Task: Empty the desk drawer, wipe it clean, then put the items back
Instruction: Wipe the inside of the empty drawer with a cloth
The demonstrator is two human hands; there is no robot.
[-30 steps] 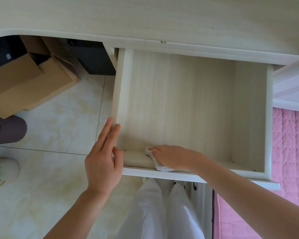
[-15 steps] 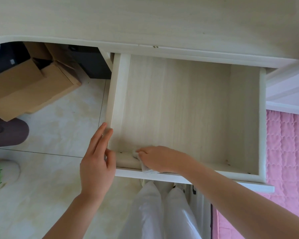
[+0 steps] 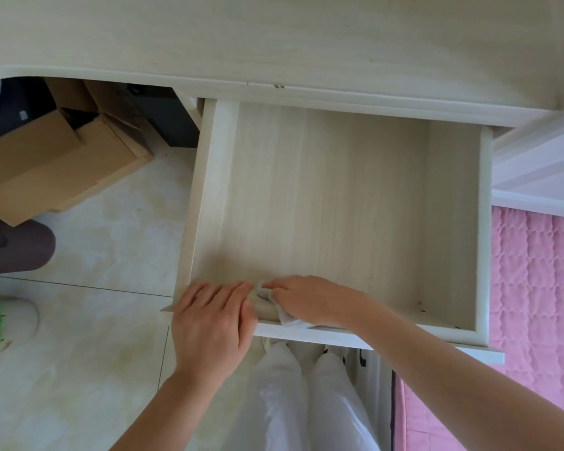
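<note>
Here your right hand [image 3: 310,299] gripped the cloth [image 3: 285,315] in the drawer [image 3: 209,196] corner; your flat, open left hand [image 3: 210,323] risked tipping it.

Both forearms are bare, with no sleeves in view. The left hand [image 3: 210,323] and right hand [image 3: 310,299] wear nothing. White glossy trousers [image 3: 293,402] cover the legs.

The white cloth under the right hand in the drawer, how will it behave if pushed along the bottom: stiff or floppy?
Probably floppy: the cloth is crumpled and bunched under the right hand. It likely weighs little, as it drapes limply at the drawer front. It may bunch rather than slide flat.
</note>
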